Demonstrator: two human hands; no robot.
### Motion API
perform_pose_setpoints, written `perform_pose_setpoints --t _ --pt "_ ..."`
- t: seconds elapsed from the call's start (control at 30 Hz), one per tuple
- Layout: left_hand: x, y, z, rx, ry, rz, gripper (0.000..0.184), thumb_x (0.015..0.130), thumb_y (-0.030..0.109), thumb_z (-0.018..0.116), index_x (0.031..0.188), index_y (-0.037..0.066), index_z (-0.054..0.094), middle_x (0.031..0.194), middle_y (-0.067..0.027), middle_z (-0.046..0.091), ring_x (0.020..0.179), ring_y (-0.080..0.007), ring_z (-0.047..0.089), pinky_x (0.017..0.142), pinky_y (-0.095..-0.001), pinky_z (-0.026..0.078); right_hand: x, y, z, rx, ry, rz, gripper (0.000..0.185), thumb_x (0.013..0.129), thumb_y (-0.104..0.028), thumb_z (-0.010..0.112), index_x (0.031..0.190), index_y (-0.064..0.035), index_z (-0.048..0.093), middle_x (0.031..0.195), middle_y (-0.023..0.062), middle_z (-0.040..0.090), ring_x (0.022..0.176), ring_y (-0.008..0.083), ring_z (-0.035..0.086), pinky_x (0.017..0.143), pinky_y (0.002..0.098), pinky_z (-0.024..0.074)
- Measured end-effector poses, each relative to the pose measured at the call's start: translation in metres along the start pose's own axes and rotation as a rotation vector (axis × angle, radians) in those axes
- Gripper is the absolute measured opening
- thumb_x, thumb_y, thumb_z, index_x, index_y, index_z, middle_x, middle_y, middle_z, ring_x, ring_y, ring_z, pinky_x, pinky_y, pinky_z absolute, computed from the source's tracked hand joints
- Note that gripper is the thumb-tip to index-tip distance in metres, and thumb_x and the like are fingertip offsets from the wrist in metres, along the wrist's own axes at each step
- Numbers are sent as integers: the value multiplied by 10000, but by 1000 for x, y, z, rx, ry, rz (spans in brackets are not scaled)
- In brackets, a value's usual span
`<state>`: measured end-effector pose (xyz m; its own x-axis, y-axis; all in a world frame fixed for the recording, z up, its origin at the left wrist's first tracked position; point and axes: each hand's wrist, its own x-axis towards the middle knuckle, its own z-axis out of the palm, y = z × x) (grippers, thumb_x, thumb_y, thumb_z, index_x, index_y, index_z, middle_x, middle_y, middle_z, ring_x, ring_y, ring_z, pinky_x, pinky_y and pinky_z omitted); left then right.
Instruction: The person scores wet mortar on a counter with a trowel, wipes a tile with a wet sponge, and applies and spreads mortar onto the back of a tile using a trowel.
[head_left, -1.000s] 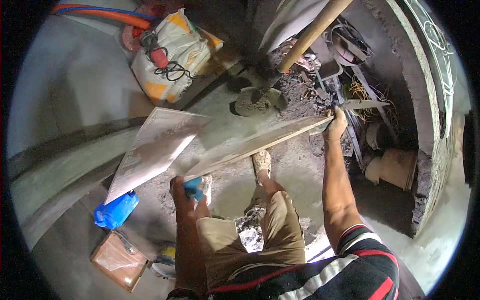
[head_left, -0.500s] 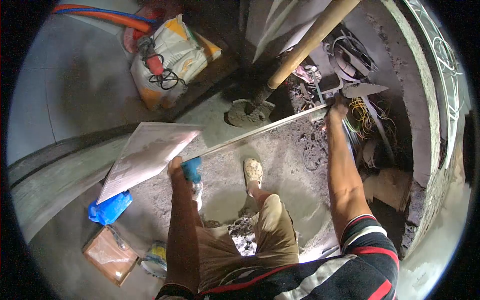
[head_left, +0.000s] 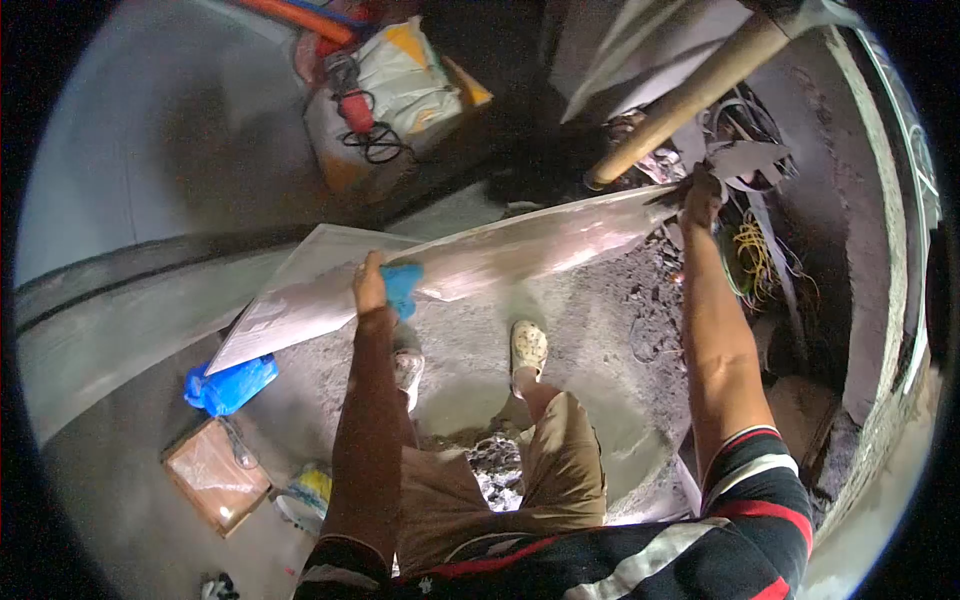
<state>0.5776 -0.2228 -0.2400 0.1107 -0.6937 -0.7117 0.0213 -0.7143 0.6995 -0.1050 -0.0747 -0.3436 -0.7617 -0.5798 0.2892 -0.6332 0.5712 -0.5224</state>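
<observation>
A long pale panel (head_left: 540, 240) spans between my two hands, its broad face tilted into view. My left hand (head_left: 371, 285) is closed on its left end, with a blue cloth or sponge-like piece (head_left: 402, 288) beside the fingers. At the far right end, my right hand (head_left: 702, 200) grips the panel along with a trowel, whose metal blade (head_left: 745, 160) points right. Behind the panel's left end, a second pale panel (head_left: 290, 300) leans at a slant. The trowel's handle is mostly hidden in my fingers.
A thick wooden handle (head_left: 690, 100) slants across the upper right. Rubble, yellow wires (head_left: 755, 255) and scrap lie right. A white sack (head_left: 400, 85) with a red plug (head_left: 356, 112) is at upper left. A blue bag (head_left: 230, 384) and brown box (head_left: 217, 476) lie lower left.
The held panel has risen and turned from edge-on to show its broad face. Both hands have moved up and to the right in view, still holding it.
</observation>
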Motion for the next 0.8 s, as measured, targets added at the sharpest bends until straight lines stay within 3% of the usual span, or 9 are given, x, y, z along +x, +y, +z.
perform_pose_setpoints --t 0.1,0.17,0.3,0.4,0.5,0.6,0.67,0.73,0.8 --pt "6 5 3 -21 55 -108 525 942 567 608 1095 68 661 973 -103 712 698 -250 666 579 -402 531 -1 -44 -21 221 -71 234 446 972 -418 607 956 16 706 813 108 648 755 223 569 725 398 454" --pt "-2 15 10 -124 24 -52 593 927 455 684 1244 -38 592 1185 -132 615 1014 -231 614 810 -390 537 -1 -100 -46 646 -150 565 496 986 -447 586 986 33 710 817 107 645 756 225 555 737 394 448" --pt "23 4 5 -142 -14 -111 672 924 503 690 1285 -50 561 1231 -137 590 1067 -240 594 865 -398 526 4 -124 -54 532 -107 589 522 982 -469 585 1036 35 713 846 107 659 770 229 555 755 387 448" --pt "21 6 8 -111 4 -83 636 925 491 697 1238 -51 580 1191 -138 611 1022 -231 613 823 -385 536 5 -80 -26 311 -58 294 503 999 -473 569 1095 -2 717 901 103 688 817 230 590 791 363 460" --pt "14 16 8 -88 28 -59 614 926 483 702 1207 -51 593 1164 -139 624 991 -225 625 796 -376 543 1 -89 -32 430 -72 389 414 992 -415 586 1023 -27 729 869 79 697 757 209 604 707 353 470" --pt "-4 24 16 -88 -10 -48 535 928 472 710 1109 -25 627 1008 -115 674 846 -202 662 695 -345 549 -3 -108 -42 592 -66 498 336 985 -357 603 950 -53 741 837 54 706 698 188 619 624 344 480" --pt "-15 25 20 -109 -137 79 487 930 454 718 1046 -12 640 873 -87 686 729 -188 669 631 -330 543 -5 -111 -44 684 -47 514 294 980 -318 615 901 -69 749 816 38 711 658 174 629 569 337 487" --pt "-22 27 18 -86 -143 68 468 929 447 720 1044 0 643 854 -86 686 727 -183 671 628 -331 542 6 -98 -42 778 -72 579 401 1010 -394 588 940 -39 760 762 54 712 542 172 597 467 315 452" --pt "-63 56 29 4 -166 25 432 923 410 735 1084 21 640 899 -108 684 771 -178 675 626 -334 540 -6 -102 -52 645 -3 543 427 1005 -415 578 928 -35 757 766 65 713 542 203 608 498 339 494"
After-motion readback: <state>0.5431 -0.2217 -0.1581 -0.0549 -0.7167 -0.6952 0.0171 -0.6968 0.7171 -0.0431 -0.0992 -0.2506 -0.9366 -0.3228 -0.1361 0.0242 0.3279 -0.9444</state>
